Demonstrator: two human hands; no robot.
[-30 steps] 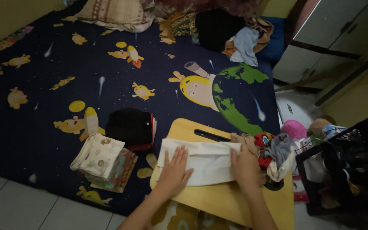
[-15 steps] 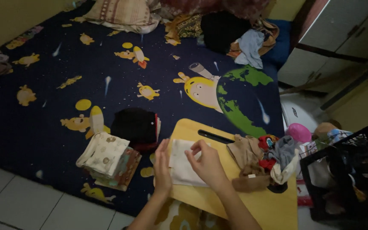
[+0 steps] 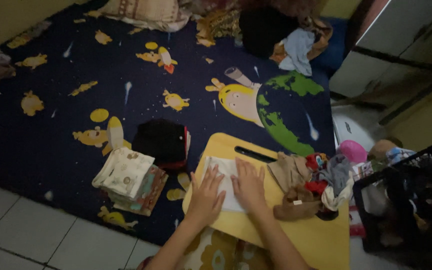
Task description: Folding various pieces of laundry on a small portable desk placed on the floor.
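Observation:
A folded white cloth [image 3: 220,170] lies on a yellow wooden lap board [image 3: 301,235]. My left hand [image 3: 206,192] rests flat on its left part, fingers spread. Beside it, my right hand [image 3: 249,184] presses flat on the cloth's right part. Both palms face down and hold nothing. To the right on the board sits a heap of small garments [image 3: 310,185], brown, red, grey and white.
On the dark blue space-print mattress [image 3: 51,130] lie a stack of folded patterned clothes [image 3: 128,181] and a folded black pile [image 3: 161,142]. A black crate [image 3: 411,200] stands at the right. Loose clothes [image 3: 281,35] heap at the back. White floor tiles [image 3: 36,235] run along the near left.
The white cloth was spread wide one second ago; it has since been folded into a small square. Both hands came together and now press flat on it.

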